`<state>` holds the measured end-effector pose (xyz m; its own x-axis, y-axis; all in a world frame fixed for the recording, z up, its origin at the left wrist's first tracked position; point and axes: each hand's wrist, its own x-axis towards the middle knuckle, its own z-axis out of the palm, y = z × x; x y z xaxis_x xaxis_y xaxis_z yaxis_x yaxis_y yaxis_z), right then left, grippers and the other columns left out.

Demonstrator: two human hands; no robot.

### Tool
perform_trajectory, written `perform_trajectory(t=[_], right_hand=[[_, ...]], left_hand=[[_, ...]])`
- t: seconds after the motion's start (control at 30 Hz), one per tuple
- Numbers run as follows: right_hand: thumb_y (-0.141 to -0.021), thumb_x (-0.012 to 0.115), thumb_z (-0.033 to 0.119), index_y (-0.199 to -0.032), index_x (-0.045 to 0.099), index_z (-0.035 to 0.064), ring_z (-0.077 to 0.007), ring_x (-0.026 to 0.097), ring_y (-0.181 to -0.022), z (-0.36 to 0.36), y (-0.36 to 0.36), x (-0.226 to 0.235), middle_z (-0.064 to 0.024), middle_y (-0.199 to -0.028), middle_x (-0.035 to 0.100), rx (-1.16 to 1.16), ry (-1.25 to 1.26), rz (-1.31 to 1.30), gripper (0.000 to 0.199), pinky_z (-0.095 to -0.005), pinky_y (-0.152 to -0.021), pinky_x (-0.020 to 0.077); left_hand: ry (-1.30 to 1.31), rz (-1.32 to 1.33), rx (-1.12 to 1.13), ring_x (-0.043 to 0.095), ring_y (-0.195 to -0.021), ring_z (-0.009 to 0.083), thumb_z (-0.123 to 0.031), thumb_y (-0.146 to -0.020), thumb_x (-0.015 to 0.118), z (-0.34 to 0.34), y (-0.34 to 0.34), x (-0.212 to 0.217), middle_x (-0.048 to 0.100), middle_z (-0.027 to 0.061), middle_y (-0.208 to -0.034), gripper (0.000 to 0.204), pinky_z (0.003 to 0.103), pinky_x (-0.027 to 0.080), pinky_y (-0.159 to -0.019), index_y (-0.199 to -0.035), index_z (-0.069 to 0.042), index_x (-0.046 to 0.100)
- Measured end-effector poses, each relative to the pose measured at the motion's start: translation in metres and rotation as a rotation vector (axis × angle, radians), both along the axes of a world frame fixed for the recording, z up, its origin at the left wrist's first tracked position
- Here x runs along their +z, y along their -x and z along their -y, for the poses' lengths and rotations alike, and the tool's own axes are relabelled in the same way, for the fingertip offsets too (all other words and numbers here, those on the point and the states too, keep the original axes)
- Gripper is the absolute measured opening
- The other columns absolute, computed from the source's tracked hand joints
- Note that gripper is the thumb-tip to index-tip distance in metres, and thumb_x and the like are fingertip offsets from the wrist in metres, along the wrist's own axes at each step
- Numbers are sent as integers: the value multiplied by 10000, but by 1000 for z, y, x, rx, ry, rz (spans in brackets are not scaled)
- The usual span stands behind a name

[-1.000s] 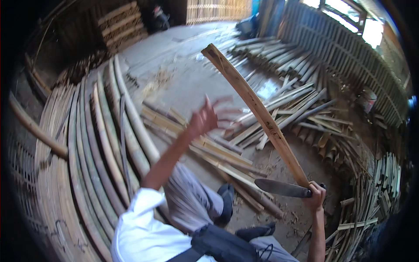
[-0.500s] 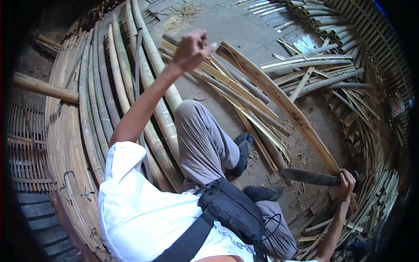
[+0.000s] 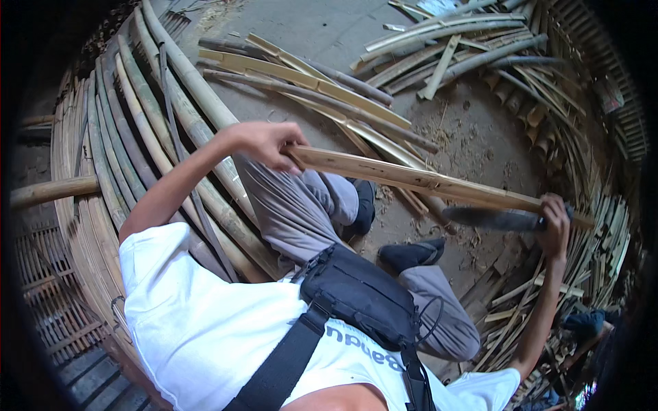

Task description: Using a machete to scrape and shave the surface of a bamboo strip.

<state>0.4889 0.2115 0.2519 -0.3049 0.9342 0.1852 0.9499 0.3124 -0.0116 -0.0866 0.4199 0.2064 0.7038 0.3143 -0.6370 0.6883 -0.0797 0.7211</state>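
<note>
A long split bamboo strip point(image 3: 411, 179) stretches across in front of me, over my legs, its pale inner face showing. My left hand point(image 3: 274, 146) is closed round its left end. At the other end my right hand point(image 3: 554, 225) is closed on a machete, its dark blade point(image 3: 490, 218) pointing left just under the strip. The strip also passes at that hand, with its tip sticking out beyond; the fingers' exact hold on it is partly hidden, and so is the machete's handle.
Whole bamboo poles point(image 3: 175, 103) lie lengthwise at my left. Ahead, several split bamboo pieces point(image 3: 322, 85) rest on the floor, with another pile point(image 3: 452, 58) farther right. Thin strips point(image 3: 596, 253) heap up at the right. My shoes point(image 3: 411, 255) are close below the blade.
My left hand, formerly raised and off the strip, has come down and taken its end. The strip has swung from steeply slanted to nearly level. My right hand has moved up slightly, with the machete.
</note>
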Motion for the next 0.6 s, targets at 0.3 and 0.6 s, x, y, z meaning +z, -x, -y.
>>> perform_trajectory(t=[0.3, 0.6], right_hand=[[-756, 651, 95, -1042, 656, 94, -374, 649, -881, 19, -32, -3, -166, -940, 672, -554, 46, 303, 286, -456, -726, 521], [-806, 632, 51, -854, 598, -32, -58, 418, -601, 102, 125, -46, 8, -626, 522, -765, 439, -917, 101, -266, -532, 360]], left_hand=[[584, 379, 291, 437, -564, 33, -158, -916, 647, 74, -94, -22, 510, -13, -736, 347, 183, 360, -470, -1190, -2, 501], [1128, 498, 463, 468, -664, 97, 1, -757, 652, 104, -136, -35, 487, 38, -867, 608, 235, 395, -563, -1309, -22, 397]])
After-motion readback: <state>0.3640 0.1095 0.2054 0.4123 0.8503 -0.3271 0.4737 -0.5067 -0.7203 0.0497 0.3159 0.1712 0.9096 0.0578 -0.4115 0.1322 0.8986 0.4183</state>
